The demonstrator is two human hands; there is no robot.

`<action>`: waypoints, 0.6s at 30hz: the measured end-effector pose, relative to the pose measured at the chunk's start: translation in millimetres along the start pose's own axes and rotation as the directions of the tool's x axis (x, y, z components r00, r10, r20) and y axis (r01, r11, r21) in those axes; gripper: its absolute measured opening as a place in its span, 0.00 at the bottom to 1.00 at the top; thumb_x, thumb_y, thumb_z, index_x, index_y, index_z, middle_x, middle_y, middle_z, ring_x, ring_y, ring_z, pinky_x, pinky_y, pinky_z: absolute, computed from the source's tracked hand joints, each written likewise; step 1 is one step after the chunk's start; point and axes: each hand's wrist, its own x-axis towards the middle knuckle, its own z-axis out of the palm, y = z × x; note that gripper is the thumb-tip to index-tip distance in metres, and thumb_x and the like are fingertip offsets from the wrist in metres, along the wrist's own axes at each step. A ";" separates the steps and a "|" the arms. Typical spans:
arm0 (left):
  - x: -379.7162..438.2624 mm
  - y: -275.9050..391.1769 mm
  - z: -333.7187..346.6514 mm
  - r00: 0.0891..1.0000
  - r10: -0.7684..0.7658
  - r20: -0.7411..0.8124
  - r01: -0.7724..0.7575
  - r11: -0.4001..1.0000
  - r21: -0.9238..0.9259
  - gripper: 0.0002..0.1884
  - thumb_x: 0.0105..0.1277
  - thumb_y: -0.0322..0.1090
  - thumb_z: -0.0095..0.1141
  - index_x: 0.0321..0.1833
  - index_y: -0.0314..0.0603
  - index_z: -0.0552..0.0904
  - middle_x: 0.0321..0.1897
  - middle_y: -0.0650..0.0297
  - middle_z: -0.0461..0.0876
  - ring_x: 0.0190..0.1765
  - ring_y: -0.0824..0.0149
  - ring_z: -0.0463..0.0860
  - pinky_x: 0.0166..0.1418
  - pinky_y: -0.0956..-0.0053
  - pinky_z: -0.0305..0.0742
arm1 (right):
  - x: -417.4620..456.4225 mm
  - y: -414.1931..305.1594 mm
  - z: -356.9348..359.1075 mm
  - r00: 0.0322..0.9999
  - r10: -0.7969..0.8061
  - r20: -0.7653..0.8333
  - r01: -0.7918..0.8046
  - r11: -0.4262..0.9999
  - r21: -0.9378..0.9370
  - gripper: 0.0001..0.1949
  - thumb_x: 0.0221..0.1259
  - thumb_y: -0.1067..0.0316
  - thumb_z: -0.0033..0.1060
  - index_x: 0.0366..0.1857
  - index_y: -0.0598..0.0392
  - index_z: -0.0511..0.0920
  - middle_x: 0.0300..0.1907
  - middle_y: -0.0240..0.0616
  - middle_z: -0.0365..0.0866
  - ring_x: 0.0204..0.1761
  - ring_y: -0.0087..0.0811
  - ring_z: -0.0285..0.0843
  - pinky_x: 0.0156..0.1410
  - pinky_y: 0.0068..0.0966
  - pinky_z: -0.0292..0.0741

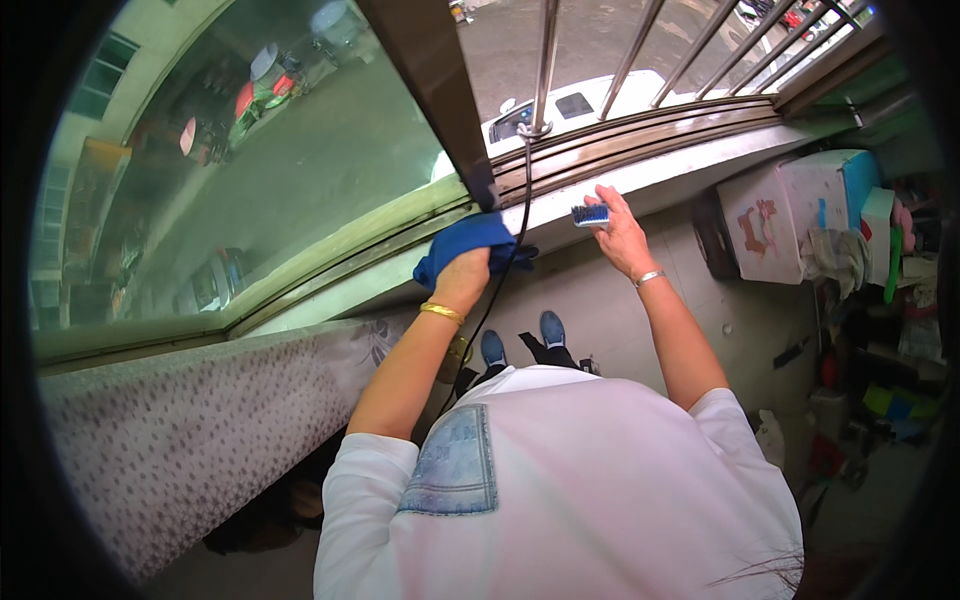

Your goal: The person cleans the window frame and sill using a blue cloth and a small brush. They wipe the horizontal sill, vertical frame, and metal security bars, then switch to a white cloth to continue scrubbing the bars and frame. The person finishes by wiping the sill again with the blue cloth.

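My left hand (pixel 463 280) grips a bunched blue cloth (pixel 463 241) at the sill, by the foot of the dark window frame post (pixel 450 97). In my right hand (pixel 621 238) is a small scrub brush (pixel 591 215) with dark blue bristles and a pale base; the fingers hide much of it. The brush is over the front edge of the white window sill (pixel 645 169), and I cannot tell whether it touches. Behind the sill run the metal sliding tracks (pixel 637 139) of the window. A black cable (pixel 527 180) hangs between my hands from a barred grille.
Steel bars (pixel 544 67) close off the opening, with a white vehicle (pixel 577 105) outside. A glass pane (pixel 322 165) fills the left. Below it stands something under a patterned cloth cover (pixel 225 397). At right are a white cabinet (pixel 765 217) and cluttered items. My feet are on the floor (pixel 675 285).
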 end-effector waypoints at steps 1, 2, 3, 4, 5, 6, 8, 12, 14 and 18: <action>-0.5 2.7 -3.7 0.994 -0.107 0.023 0.109 0.990 -0.094 0.15 0.57 0.25 0.46 0.47 0.40 0.77 0.39 0.45 0.79 0.44 0.46 0.78 0.49 0.57 0.72 | -0.1 2.0 -1.9 1.000 -0.015 -0.004 0.015 1.000 0.021 0.20 0.58 0.72 0.57 0.56 0.48 0.75 0.63 0.34 0.67 0.70 0.35 0.56 0.70 0.27 0.60; -0.8 9.0 -6.2 0.991 -0.135 0.011 0.135 0.986 -0.097 0.14 0.56 0.23 0.47 0.45 0.38 0.77 0.34 0.44 0.79 0.39 0.45 0.79 0.44 0.54 0.72 | -1.6 7.7 -2.2 0.998 0.048 -0.044 -0.036 0.970 0.241 0.19 0.59 0.71 0.57 0.56 0.50 0.75 0.60 0.33 0.71 0.68 0.33 0.60 0.68 0.25 0.61; 0.9 18.9 -9.5 0.998 -0.061 -0.027 0.057 0.993 -0.108 0.15 0.55 0.22 0.47 0.45 0.37 0.77 0.35 0.44 0.79 0.40 0.45 0.79 0.46 0.55 0.72 | -3.2 14.6 0.5 0.991 0.115 -0.069 -0.071 0.888 0.453 0.17 0.60 0.70 0.57 0.55 0.52 0.76 0.56 0.33 0.74 0.65 0.30 0.63 0.66 0.24 0.62; 4.0 29.1 -9.3 0.998 0.011 -0.067 -0.019 0.993 -0.116 0.15 0.54 0.22 0.47 0.46 0.37 0.77 0.36 0.44 0.79 0.41 0.45 0.79 0.47 0.56 0.72 | -2.7 17.9 0.2 0.980 0.181 -0.078 -0.089 0.760 0.643 0.16 0.61 0.69 0.57 0.54 0.54 0.76 0.53 0.33 0.77 0.62 0.28 0.67 0.65 0.23 0.64; 9.5 40.8 -8.8 0.991 0.085 -0.106 -0.097 0.988 -0.121 0.16 0.53 0.21 0.48 0.46 0.37 0.77 0.37 0.44 0.79 0.42 0.45 0.79 0.48 0.57 0.72 | -5.2 21.8 -1.4 0.967 0.227 -0.112 -0.105 0.763 0.638 0.15 0.62 0.68 0.56 0.53 0.55 0.77 0.50 0.33 0.78 0.58 0.25 0.69 0.62 0.22 0.65; 20.9 54.6 -8.4 0.951 0.219 -0.218 -0.248 0.962 -0.117 0.18 0.51 0.20 0.48 0.46 0.40 0.78 0.43 0.49 0.79 0.48 0.48 0.77 0.54 0.61 0.71 | -10.6 22.1 -4.2 0.952 0.270 -0.142 -0.122 0.765 0.632 0.15 0.63 0.67 0.56 0.52 0.57 0.77 0.47 0.32 0.80 0.55 0.22 0.71 0.60 0.21 0.66; 41.4 75.5 -0.9 0.926 0.331 -0.181 -0.349 0.934 -0.080 0.19 0.50 0.20 0.48 0.48 0.39 0.77 0.48 0.48 0.76 0.52 0.47 0.75 0.57 0.60 0.69 | -25.1 22.7 -12.8 0.927 0.336 -0.166 -0.179 0.786 0.592 0.13 0.63 0.66 0.55 0.48 0.60 0.79 0.43 0.30 0.81 0.44 0.18 0.72 0.53 0.19 0.68; 83.2 92.3 32.8 0.941 0.339 0.017 -0.336 0.938 -0.080 0.20 0.55 0.23 0.46 0.53 0.39 0.74 0.52 0.46 0.74 0.55 0.47 0.73 0.59 0.59 0.68 | -51.8 31.1 -19.9 0.915 0.325 -0.240 -0.119 0.784 0.609 0.13 0.61 0.70 0.56 0.49 0.57 0.79 0.38 0.31 0.82 0.38 0.18 0.73 0.47 0.19 0.70; 93.1 84.8 53.2 0.945 0.326 0.031 -0.325 0.945 -0.036 0.18 0.59 0.26 0.43 0.53 0.38 0.73 0.52 0.45 0.74 0.55 0.46 0.74 0.60 0.58 0.68 | -65.4 36.6 -25.4 0.903 0.388 -0.185 -0.212 0.776 0.594 0.13 0.62 0.68 0.55 0.49 0.58 0.79 0.39 0.30 0.81 0.40 0.17 0.72 0.48 0.18 0.69; 87.2 82.7 74.7 0.956 0.288 0.049 -0.291 0.952 0.095 0.17 0.59 0.28 0.44 0.52 0.40 0.75 0.51 0.46 0.74 0.53 0.49 0.75 0.59 0.60 0.69 | -87.2 49.3 -30.5 0.863 0.492 -0.114 -0.351 0.747 0.565 0.11 0.63 0.67 0.56 0.46 0.58 0.80 0.31 0.25 0.78 0.33 0.14 0.67 0.40 0.16 0.67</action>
